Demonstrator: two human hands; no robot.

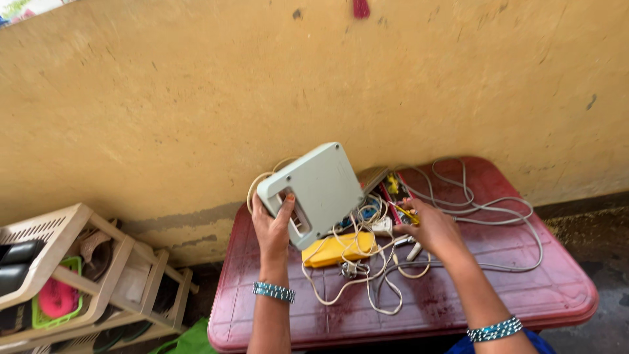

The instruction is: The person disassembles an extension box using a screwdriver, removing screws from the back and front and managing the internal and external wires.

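Observation:
My left hand (272, 226) grips a pale grey-green square box (316, 191) by its lower left corner and holds it tilted above a dark red plastic table (511, 288). My right hand (429, 228) reaches into a pile of small parts and wires, its fingers closed around a thin yellow-handled tool (407, 213). Below the box lies a yellow oblong object (337, 249). Cream and white cables (485, 206) loop across the tabletop, tangled around both.
A yellow plastered wall (196, 98) rises right behind the table. At the left stands a beige plastic rack (85, 262) with shoes and a green basket. Dark floor (603, 236) shows at the right.

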